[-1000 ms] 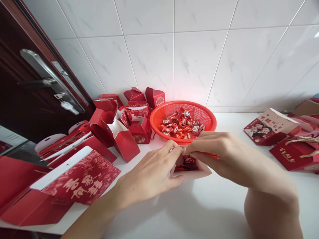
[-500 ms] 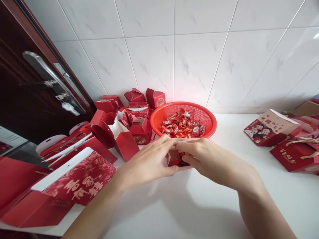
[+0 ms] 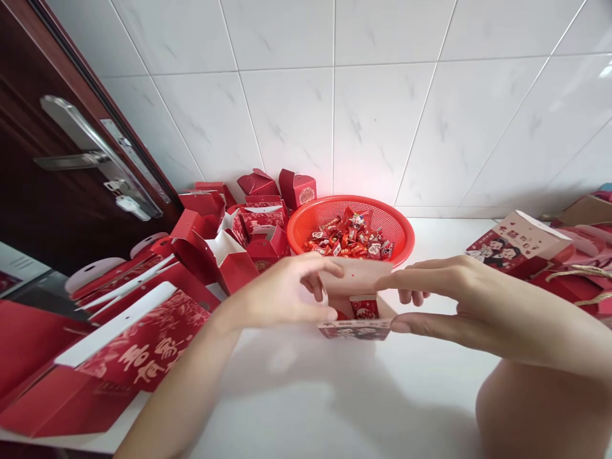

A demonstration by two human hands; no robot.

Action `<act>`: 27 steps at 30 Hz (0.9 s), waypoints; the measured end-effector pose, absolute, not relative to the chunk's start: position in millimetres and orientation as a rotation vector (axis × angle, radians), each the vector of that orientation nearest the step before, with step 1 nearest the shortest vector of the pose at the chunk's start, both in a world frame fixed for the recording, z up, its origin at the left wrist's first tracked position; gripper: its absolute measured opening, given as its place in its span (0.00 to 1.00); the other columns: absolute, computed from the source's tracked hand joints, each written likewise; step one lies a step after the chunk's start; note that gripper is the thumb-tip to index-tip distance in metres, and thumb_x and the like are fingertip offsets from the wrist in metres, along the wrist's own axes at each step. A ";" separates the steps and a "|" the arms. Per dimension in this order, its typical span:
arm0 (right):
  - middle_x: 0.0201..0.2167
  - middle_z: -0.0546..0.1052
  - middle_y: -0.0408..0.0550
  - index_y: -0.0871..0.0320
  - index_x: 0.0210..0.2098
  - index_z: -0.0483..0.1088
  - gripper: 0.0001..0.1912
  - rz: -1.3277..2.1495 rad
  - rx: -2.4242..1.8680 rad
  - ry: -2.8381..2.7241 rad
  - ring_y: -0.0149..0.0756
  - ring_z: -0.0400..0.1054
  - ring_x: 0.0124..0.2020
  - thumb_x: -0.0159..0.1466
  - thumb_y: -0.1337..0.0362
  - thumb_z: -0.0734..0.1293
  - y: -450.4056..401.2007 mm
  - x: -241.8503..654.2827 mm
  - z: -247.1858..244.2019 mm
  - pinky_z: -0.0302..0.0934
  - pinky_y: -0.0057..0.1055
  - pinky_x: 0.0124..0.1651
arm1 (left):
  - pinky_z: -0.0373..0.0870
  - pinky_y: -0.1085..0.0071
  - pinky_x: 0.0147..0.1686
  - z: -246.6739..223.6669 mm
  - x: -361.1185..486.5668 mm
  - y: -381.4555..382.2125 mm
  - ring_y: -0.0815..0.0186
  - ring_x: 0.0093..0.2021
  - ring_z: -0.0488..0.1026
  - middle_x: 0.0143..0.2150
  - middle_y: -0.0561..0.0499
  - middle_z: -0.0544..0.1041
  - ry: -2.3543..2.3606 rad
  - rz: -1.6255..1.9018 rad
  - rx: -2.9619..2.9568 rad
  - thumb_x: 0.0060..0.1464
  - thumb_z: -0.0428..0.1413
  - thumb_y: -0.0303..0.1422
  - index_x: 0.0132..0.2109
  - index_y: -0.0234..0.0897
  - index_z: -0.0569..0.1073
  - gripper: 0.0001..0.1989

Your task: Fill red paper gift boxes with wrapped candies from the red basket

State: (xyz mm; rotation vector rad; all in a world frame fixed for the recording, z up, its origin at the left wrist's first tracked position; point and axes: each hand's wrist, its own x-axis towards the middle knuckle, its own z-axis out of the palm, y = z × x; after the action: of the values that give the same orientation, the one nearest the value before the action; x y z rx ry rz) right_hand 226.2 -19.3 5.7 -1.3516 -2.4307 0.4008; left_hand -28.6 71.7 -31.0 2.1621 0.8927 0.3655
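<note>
A small paper candy box (image 3: pixel 354 331), pink inside with a printed red front, stands with its top open on the white table. Inside it lies a red wrapped packet (image 3: pixel 364 308); the rest of its contents is partly hidden. My left hand (image 3: pixel 282 290) is at the box's left side, thumb and index finger spread apart around that edge. At the right side, my right hand (image 3: pixel 444 299) has its fingers apart, with the fingertips at or near the box's right edge. Behind the box is a red plastic basket (image 3: pixel 406 236) holding many wrapped candies (image 3: pixel 354 236).
Red paper boxes (image 3: pixel 239 264) crowd the left side, with a larger lettered box (image 3: pixel 148 344) nearest. On the right stand a printed gift box (image 3: pixel 521 239) and a rope-handled box (image 3: pixel 581 280). A tiled wall (image 3: pixel 377 127) closes the back; a dark door (image 3: pixel 29 210) is at left.
My right hand has come out of the box and moved right, its fingers spreading. My left hand has shifted slightly left and opened. The box's interior and printed front now show more.
</note>
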 end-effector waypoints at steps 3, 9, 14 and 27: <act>0.36 0.84 0.46 0.52 0.50 0.78 0.14 0.481 -1.306 -2.428 0.37 0.78 0.33 0.70 0.55 0.67 -18.8 226.5 3.6 0.69 0.29 0.36 | 0.76 0.64 0.44 -30.9 -27.5 77.3 0.62 0.41 0.77 0.51 0.46 0.78 0.919 0.356 2.076 0.48 0.65 0.37 0.55 0.39 0.75 0.25; 0.42 0.84 0.45 0.50 0.46 0.79 0.09 0.613 -1.279 -2.561 0.36 0.79 0.39 0.68 0.60 0.69 -20.7 226.3 -1.6 0.69 0.28 0.41 | 0.74 0.64 0.49 -31.8 -21.5 56.1 0.61 0.45 0.78 0.53 0.49 0.77 0.844 0.196 2.265 0.50 0.64 0.35 0.59 0.45 0.74 0.27; 0.42 0.84 0.46 0.47 0.54 0.77 0.17 0.437 -1.401 -2.597 0.39 0.80 0.38 0.66 0.61 0.71 -29.0 223.7 -0.6 0.71 0.30 0.38 | 0.74 0.65 0.47 -27.5 -26.2 34.6 0.58 0.47 0.77 0.51 0.49 0.76 0.815 0.126 2.462 0.55 0.61 0.36 0.59 0.48 0.74 0.23; 0.44 0.84 0.46 0.50 0.50 0.78 0.14 0.359 -1.433 -2.451 0.42 0.80 0.40 0.68 0.55 0.68 -11.0 242.6 -12.3 0.71 0.33 0.39 | 0.74 0.64 0.49 -39.7 -25.1 76.4 0.57 0.51 0.77 0.52 0.46 0.79 0.829 0.208 2.280 0.57 0.61 0.39 0.57 0.41 0.75 0.21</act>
State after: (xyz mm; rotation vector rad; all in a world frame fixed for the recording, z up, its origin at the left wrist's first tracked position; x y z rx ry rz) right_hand 242.6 -11.0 -12.3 -1.4334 -2.4508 0.3587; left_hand -25.1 76.4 -39.7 2.2803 0.8291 0.2083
